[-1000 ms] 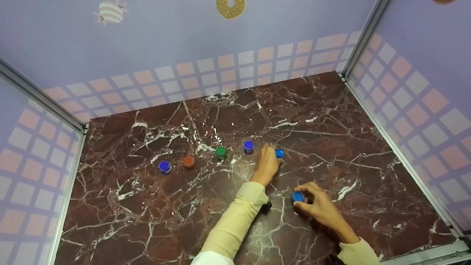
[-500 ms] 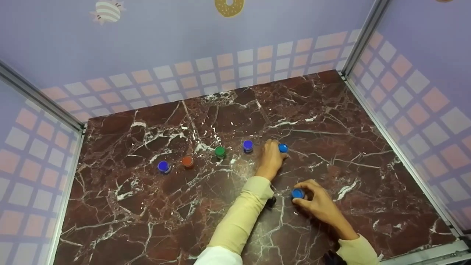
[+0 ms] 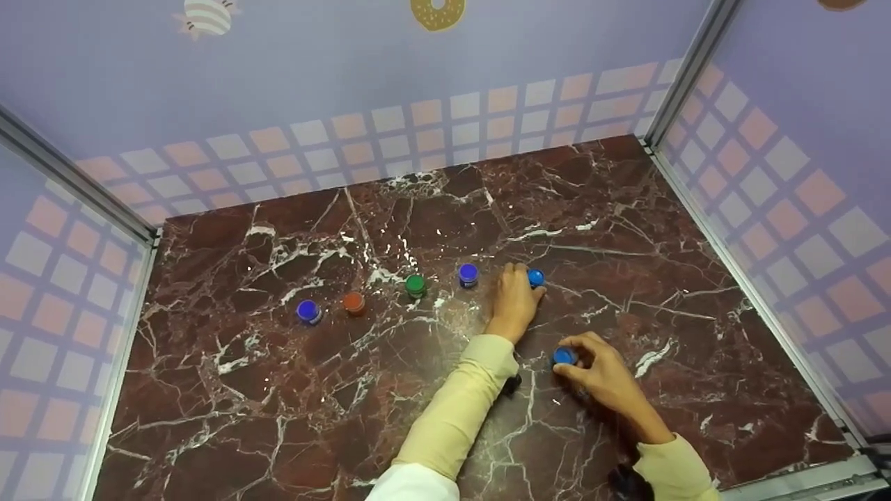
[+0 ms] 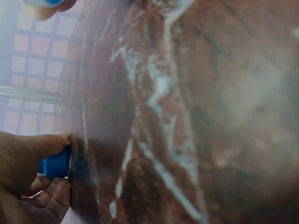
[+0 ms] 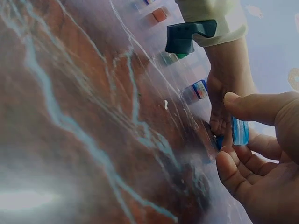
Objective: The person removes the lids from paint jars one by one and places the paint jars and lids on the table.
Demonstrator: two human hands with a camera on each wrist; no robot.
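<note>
My left hand (image 3: pixel 514 299) holds a small blue-lidded paint pot (image 3: pixel 535 277) against the dark red marble tabletop (image 3: pixel 223 445). In the left wrist view, thumb and fingers pinch this blue pot (image 4: pixel 57 163) from both sides, its end meeting the table. Nearer to me, my right hand (image 3: pixel 607 379) pinches another blue-lidded paint pot (image 3: pixel 564 356) between thumb and fingers. The right wrist view shows that second pot (image 5: pixel 240 130) tilted sideways in the frame, with a pale blue side. Whether it touches the table I cannot tell.
Left of my left hand stand a purple-blue pot (image 3: pixel 468 275), a green pot (image 3: pixel 415 286), an orange-red pot (image 3: pixel 353 303) and another purple-blue pot (image 3: pixel 308 312) in a loose row. Lilac patterned walls (image 3: pixel 390 76) with metal rails (image 3: pixel 755 299) border the tabletop at back and sides.
My left hand has shifted slightly right and away from me with its pot, then slowed. My right hand has moved a little away from me with its pot. The other pots stay put.
</note>
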